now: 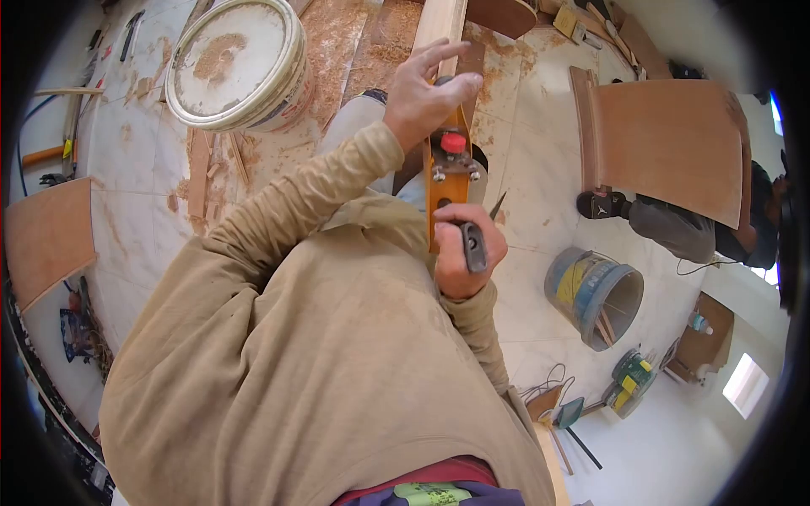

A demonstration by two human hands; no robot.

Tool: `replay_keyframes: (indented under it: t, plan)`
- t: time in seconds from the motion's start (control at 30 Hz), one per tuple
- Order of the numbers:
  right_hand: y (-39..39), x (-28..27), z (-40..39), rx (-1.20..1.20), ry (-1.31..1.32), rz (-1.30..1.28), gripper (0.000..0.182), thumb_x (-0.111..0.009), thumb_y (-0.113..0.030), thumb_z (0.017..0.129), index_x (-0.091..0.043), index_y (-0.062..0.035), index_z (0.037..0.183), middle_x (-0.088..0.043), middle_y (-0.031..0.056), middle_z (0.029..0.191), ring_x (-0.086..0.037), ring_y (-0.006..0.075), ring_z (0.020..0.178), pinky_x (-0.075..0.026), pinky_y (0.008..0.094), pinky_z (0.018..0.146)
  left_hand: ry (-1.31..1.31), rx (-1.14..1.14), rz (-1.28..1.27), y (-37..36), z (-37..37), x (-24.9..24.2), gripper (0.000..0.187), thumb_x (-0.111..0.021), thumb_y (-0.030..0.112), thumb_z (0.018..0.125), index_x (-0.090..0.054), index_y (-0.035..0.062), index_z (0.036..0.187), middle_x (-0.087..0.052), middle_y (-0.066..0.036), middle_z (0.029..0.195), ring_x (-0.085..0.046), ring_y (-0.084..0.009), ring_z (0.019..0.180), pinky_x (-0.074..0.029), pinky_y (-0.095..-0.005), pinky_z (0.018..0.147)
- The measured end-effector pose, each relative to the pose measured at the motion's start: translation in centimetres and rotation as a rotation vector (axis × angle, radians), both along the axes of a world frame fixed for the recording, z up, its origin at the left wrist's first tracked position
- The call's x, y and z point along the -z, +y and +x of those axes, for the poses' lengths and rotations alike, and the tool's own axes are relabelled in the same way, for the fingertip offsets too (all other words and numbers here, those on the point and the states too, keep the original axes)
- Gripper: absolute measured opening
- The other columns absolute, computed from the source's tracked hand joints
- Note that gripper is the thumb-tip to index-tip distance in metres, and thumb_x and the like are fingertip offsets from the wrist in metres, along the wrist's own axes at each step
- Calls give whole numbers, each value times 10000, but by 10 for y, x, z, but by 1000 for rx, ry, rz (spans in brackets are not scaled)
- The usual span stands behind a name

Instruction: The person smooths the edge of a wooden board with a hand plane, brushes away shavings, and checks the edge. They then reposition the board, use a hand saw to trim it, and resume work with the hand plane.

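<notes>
A long orange hand plane (pixel 447 187) with a red knob lies in line with a pale wooden board (pixel 440 24) stretching ahead of me. My left hand (pixel 429 94) is at the plane's front end, fingers and thumb reaching around its dark front grip. At the back, my right hand (pixel 469 257) is closed around the dark rear handle (pixel 474 244). A thin, dark pointed thing (pixel 499 205) sticks out just beyond the right hand's knuckles. The plane's underside is hidden from above.
Shavings and wood scraps litter the tiled floor. A lidded white bucket (pixel 232 63) stands front left, and a blue bucket (pixel 591 295) lies tipped at right. Beyond it, a person (pixel 683 228) is partly hidden by a curved wooden panel (pixel 666 148). Another panel (pixel 51 244) is far left.
</notes>
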State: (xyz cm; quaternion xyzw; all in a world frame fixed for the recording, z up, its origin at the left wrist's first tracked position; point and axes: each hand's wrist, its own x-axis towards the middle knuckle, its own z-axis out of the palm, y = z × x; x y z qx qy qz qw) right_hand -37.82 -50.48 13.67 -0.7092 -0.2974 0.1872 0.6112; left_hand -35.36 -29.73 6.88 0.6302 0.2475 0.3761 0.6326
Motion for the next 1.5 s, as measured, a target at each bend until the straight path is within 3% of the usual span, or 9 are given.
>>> replay_keyframes:
  t: [0.1,0.3,0.57,0.83,0.9,1.07,1.13,1.2,1.5]
  plan:
    - [4,-7,0,2,-87,-18,99,-621,10,802,-697,-16,861,-671,93,742,-623,128,629,-497,268,614,-22,6,-103,5,2,-16,582,-820,264,812,-683,-2,1311,-435,-299,1546,-531,-337,1382,-425,-392,1155]
    - [144,11,112,65,-58,121,118,-606,-22,835,-716,-7,876,-672,56,732,-609,122,646,-486,284,614,-106,14,-87,149,120,-11,611,-730,177,883,-563,-46,1427,-701,-182,1198,-687,-188,970,-568,-313,820]
    - [8,19,16,34,-324,170,124,-606,-44,828,-724,-5,836,-685,84,730,-651,163,684,-512,295,673,-138,11,-213,-11,-7,-15,606,-737,138,848,-581,-50,1403,-668,-166,1321,-682,-239,1163,-543,-319,972]
    - [111,12,107,66,-102,118,122,-587,-21,835,-704,15,829,-632,42,683,-591,112,635,-457,257,602,-14,-64,-264,97,87,-49,653,-725,174,879,-511,-31,1461,-710,-149,1087,-670,-187,808,-575,-329,673]
    - [61,8,66,83,-1,57,108,-600,-10,836,-707,3,837,-630,41,678,-589,101,639,-465,253,607,65,-89,-23,60,48,-41,696,-762,261,815,-569,-56,1403,-618,-227,1363,-620,-269,1264,-511,-314,1025]
    - [-3,10,20,48,-79,27,114,-609,19,827,-716,6,862,-629,38,674,-565,91,583,-449,250,569,17,-223,-33,6,17,-10,659,-781,217,768,-608,-71,1335,-726,-217,1096,-705,-230,1060,-559,-329,912]
    - [58,3,63,114,65,69,114,-596,11,843,-708,14,828,-615,21,656,-556,77,574,-411,244,532,86,-13,-235,51,45,-55,715,-776,260,809,-558,-94,1391,-638,-251,1316,-617,-290,1269,-491,-314,1051]
    - [111,6,115,96,59,120,128,-578,-16,872,-693,26,834,-603,18,655,-550,72,560,-387,243,511,32,-114,-113,98,96,-58,648,-726,154,886,-502,-29,1466,-700,-133,1050,-660,-185,782,-572,-334,653]
    - [-9,16,19,40,-69,51,101,-610,33,823,-705,9,849,-623,49,661,-594,104,583,-449,255,566,86,-115,-52,-6,-2,-24,675,-733,181,826,-539,-35,1436,-555,-245,1424,-551,-297,1342,-456,-432,1130]
